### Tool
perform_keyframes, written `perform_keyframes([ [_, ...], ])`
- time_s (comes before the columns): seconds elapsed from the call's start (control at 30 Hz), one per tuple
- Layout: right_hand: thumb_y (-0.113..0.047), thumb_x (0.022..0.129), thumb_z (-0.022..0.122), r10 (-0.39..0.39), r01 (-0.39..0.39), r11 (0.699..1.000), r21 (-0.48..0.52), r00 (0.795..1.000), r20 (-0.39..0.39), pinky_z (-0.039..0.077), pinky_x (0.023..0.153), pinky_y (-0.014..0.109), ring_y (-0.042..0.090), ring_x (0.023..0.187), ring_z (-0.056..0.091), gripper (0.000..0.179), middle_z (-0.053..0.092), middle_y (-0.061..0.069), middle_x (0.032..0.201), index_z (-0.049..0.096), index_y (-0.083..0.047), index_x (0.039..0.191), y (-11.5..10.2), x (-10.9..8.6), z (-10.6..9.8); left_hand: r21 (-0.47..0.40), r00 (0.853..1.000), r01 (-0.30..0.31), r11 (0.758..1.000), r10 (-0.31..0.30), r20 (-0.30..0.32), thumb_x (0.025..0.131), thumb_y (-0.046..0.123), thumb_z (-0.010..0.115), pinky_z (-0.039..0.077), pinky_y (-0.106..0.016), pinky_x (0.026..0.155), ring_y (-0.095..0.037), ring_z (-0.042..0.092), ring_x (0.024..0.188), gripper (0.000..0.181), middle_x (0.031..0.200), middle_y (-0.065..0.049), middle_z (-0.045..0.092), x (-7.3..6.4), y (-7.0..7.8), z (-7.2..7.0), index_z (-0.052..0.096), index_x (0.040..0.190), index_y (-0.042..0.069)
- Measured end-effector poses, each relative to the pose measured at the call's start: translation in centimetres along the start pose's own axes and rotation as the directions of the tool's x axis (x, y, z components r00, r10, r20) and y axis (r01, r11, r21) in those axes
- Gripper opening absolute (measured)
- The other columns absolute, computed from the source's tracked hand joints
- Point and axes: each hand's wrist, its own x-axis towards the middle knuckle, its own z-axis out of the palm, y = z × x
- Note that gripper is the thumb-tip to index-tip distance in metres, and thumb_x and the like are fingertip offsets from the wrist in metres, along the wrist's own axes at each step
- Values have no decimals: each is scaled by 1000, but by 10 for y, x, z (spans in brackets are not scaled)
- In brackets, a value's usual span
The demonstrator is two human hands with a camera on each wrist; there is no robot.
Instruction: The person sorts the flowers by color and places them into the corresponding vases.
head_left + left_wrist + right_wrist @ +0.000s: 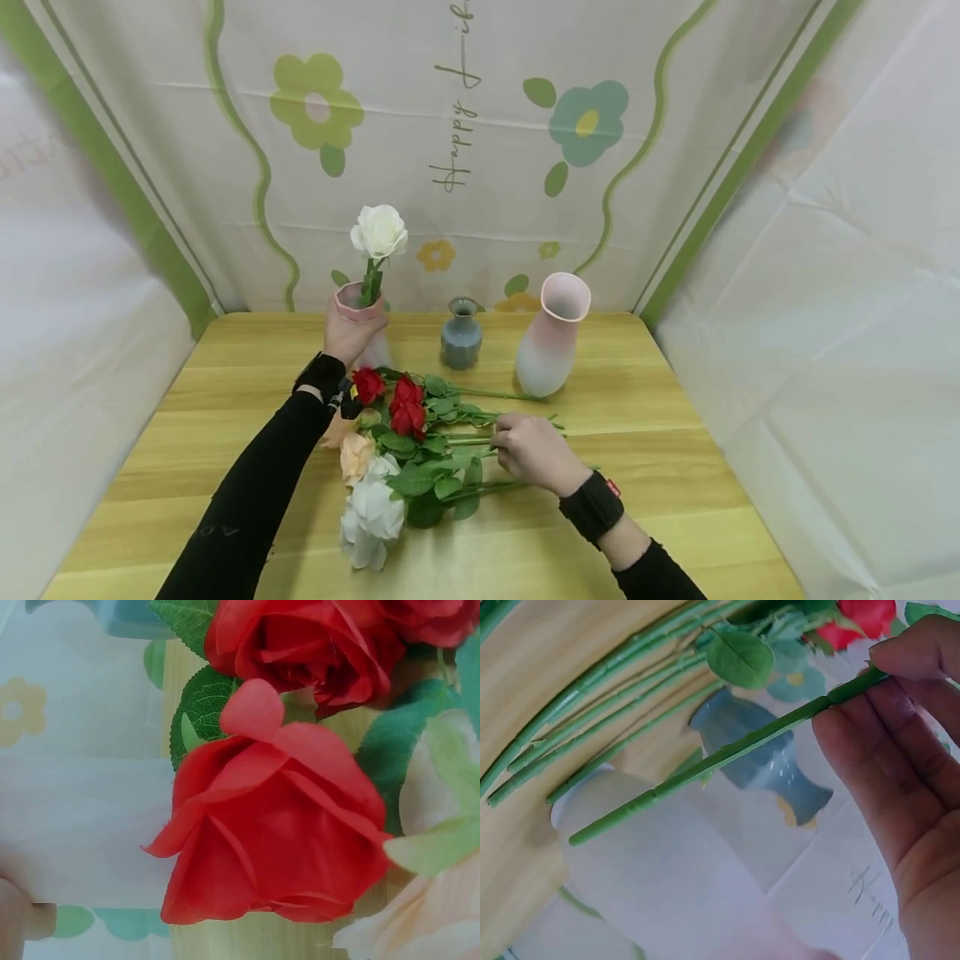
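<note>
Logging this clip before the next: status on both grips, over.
Left grip: holding vase, one white rose in it. Right grip: pinching a green stem. Red roses lying just in front of that vase.

Small booth-like space (847,333), home or studio can't be told. Pale sheets (390,142) wall in 3 sides; back one has cartoon blooms (588,123) and "Happy" lettering (452,171). Wood-grain table (675,500) fills the floor area in view, with 3 vases (461,340) and loose flowers (407,408) on it.
</note>
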Motion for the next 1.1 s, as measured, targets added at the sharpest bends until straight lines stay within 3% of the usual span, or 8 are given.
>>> perform_keyframes([
  [0.3, 2, 73, 75, 74, -70, 996, 50, 993, -90, 49, 55, 22, 11, 70, 59, 19, 61, 0, 84, 77, -12, 85, 6, -2, -11, 0, 1000, -3, 1000, 3, -3, 74, -12, 74, 44, -31, 90, -23, 51, 108, 66, 121, -15, 54, 0, -1, 0, 47, 133, -7],
  [0.57, 1, 72, 79, 122, -114, 992, 56, 982, -148, 52, 59, 27, 14, 75, 60, 18, 62, -1, 85, 76, -12, 84, 9, -4, -20, 27, 999, -53, 998, 53, -6, 74, -11, 75, 44, -29, 88, -19, 52, 102, 63, 117, -15, 55, 2, -4, 0, 49, 131, -8],
  [0.9, -3, 76, 81, 183, -158, 980, 120, 952, -244, 52, 62, 27, 14, 77, 61, 15, 63, 0, 89, 75, -11, 88, 5, -5, -26, 27, 999, -45, 999, 45, -22, 72, -11, 76, 43, -29, 88, -20, 52, 103, 64, 118, -15, 55, 2, -4, 2, 49, 131, -8],
  [1.1, -1, 73, 82, 258, -205, 958, 199, 919, -299, 54, 65, 27, 13, 79, 63, 19, 64, -2, 91, 75, -11, 87, -3, -4, -24, 29, 999, -21, 999, 22, -30, 72, -10, 75, 44, -28, 87, -20, 52, 103, 63, 117, -13, 56, 1, -2, 2, 51, 130, -6],
])
